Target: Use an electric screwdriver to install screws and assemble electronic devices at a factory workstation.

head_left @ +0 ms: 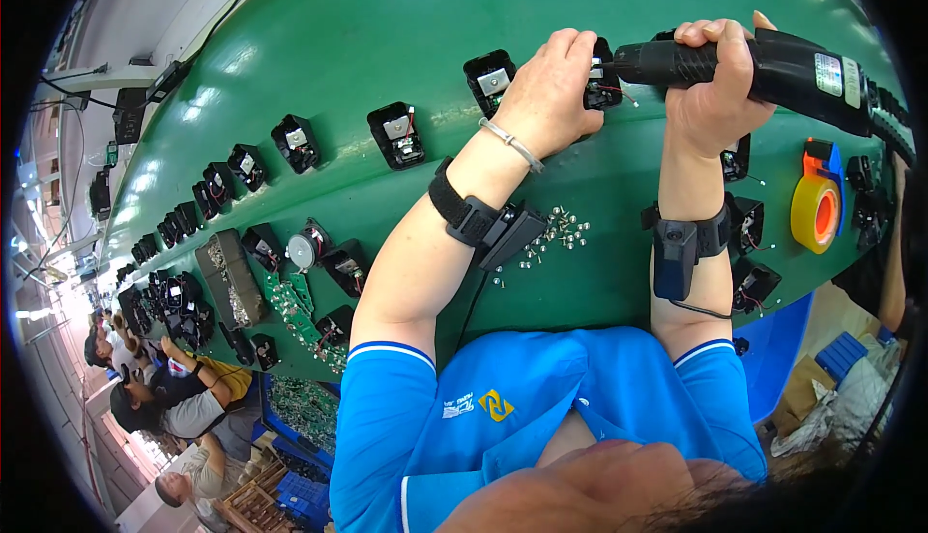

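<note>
My right hand [713,74] is wrapped around a black electric screwdriver [797,71], which lies almost level with its tip pointing left. The tip meets a small black plastic housing [603,94] with a silvery part and thin wires. My left hand [549,93] grips this housing from its left side, fingers bent over it. Just left of that hand stands another black housing [491,77] with a metal block inside. Below my left wrist, a loose heap of small screws [565,230] lies on the green table [580,291].
More black housings [395,135] run in a row to the left. Green circuit boards [293,303], a round speaker-like part [305,245] and a long tray [230,277] lie there too. Yellow tape [815,212] stands at right, above a blue bin [781,345]. People [184,398] sit far left.
</note>
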Tool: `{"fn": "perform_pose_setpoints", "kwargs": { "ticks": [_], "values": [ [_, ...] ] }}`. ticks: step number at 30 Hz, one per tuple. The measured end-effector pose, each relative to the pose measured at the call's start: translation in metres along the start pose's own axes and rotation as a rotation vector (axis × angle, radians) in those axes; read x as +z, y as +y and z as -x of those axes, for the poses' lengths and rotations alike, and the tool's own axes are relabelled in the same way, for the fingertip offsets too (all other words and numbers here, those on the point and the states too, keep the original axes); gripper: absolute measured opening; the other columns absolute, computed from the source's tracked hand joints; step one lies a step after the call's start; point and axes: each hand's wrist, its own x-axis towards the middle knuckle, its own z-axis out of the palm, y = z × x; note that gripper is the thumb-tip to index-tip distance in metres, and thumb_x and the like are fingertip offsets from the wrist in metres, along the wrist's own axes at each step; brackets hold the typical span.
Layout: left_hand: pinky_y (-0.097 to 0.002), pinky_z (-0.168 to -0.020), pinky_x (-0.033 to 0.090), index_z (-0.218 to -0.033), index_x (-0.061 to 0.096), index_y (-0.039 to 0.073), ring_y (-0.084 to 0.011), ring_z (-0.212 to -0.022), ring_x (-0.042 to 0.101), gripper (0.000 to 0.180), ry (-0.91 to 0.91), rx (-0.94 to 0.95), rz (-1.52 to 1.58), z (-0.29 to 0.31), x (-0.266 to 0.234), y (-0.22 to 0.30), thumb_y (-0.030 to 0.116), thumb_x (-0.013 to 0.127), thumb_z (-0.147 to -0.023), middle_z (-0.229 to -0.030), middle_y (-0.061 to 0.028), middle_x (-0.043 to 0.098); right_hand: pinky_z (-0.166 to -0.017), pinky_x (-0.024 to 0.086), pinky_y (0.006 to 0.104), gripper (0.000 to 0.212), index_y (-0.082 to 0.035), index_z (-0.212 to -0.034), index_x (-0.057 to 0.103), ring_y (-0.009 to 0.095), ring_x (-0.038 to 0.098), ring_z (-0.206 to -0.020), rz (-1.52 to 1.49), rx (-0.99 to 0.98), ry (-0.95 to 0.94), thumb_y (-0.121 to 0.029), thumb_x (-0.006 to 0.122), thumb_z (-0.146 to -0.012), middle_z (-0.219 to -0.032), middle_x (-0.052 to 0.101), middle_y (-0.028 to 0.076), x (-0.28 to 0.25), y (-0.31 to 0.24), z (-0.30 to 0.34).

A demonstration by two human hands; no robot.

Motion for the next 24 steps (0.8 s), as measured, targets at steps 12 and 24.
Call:
{"fn": "perform_pose_setpoints", "kwargs": {
  "ticks": [12,24],
  "values": [
    [-0.0336,-0.072,0.043,-0.101,0.039,0.0,-0.0303,-0.087,0.048,0.061,0.011,0.016,-0.009,0.002,0.0,-0.008,0.01,0.067,-0.047,-0.099,-0.0152,0.043,-0.054,0.043,0.0333,0.027,0.004,-0.094,0.036,0.017,0.049,-0.052,0.12,-0.058,-0.201,0.007,0.045,-0.069,-0.062,0.05,0.01,0.006,0.007,0.014],
    [-0.0336,-0.07,0.044,-0.097,0.041,0.001,-0.0299,-0.084,0.049,0.058,0.014,0.049,-0.011,0.008,-0.001,-0.013,0.01,0.068,-0.047,-0.093,-0.0144,0.045,-0.055,0.044,0.0279,0.031,0.004,-0.096,0.039,0.015,0.051,-0.055,0.251,-0.163,-0.369,0.009,0.048,-0.067,-0.066,0.053,0.009,0.009,0.015,0.024]
  ]
}}
